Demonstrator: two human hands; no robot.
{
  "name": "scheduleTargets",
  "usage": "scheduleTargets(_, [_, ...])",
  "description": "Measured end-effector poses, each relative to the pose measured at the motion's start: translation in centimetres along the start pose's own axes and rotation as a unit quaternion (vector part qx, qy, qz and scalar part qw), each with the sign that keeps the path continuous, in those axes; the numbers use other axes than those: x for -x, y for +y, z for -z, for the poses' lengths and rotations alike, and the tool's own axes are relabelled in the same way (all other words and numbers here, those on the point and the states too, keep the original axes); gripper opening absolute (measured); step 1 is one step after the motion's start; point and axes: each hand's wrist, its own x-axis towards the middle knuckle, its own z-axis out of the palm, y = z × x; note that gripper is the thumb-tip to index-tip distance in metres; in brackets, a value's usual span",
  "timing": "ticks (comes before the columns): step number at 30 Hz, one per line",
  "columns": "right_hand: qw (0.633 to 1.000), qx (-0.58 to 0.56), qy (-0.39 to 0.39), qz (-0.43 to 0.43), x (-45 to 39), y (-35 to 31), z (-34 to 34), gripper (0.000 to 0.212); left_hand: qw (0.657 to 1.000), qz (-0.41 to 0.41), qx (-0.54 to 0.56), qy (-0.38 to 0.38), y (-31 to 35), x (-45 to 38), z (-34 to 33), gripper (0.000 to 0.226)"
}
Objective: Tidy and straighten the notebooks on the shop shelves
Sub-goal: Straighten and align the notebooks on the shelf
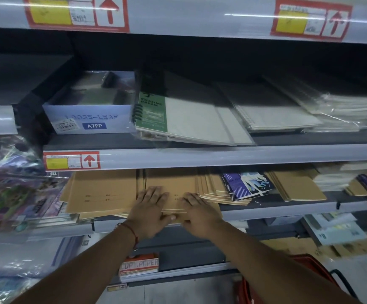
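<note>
Fingers [154, 195] of left hand [149, 212] spread flat on top of a kraft notebook stack [171, 189], lower centre of frame; thumb at the stack's front edge. Right hand [200, 212] same: fingers flat & slightly spread on top, thumb on the front edge. Stack sits on the lower shelf [266, 212], btwn another kraft stack [99, 191] at left & fanned kraft notebooks [213, 185] at right. Purple notebook [247, 184] further right. Upper centre: green spiral notebook [154, 113] beside a Loose-Leaf box [90, 120].
</note>
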Motion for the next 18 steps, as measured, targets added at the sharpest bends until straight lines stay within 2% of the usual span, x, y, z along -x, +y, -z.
scheduleTargets(4, [0.997, -0.049, 0.055, 0.010, 1.9, 0.6, 0.5, 0.063, 0.998, -0.031, 0.023, 0.052, -0.4, 1.0, 0.0, 0.085])
scheduleTargets(7, [0.991, -0.087, 0.092, -0.029, 4.1, 1.8, 1.0, 0.057, 0.992, -0.075, 0.042, 0.093, -0.1, 1.5, 0.3, 0.073])
scheduleTargets(9, [0.987, -0.094, 0.116, -0.068, 5.9, 2.8, 1.0, 0.056, 0.990, -0.102, 0.038, 0.094, 0.6, 1.7, 0.2, 0.070])
scheduleTargets(13, [0.977, -0.089, 0.127, -0.150, 10.6, 5.8, 0.9, 0.059, 0.990, -0.129, 0.031, 0.046, 3.7, 1.6, -0.1, 0.074])
scheduleTargets(18, [0.953, -0.109, 0.126, -0.252, 18.7, 10.7, 1.2, 0.060, 0.988, -0.150, 0.037, -0.004, 11.9, 0.0, 1.9, 0.096])
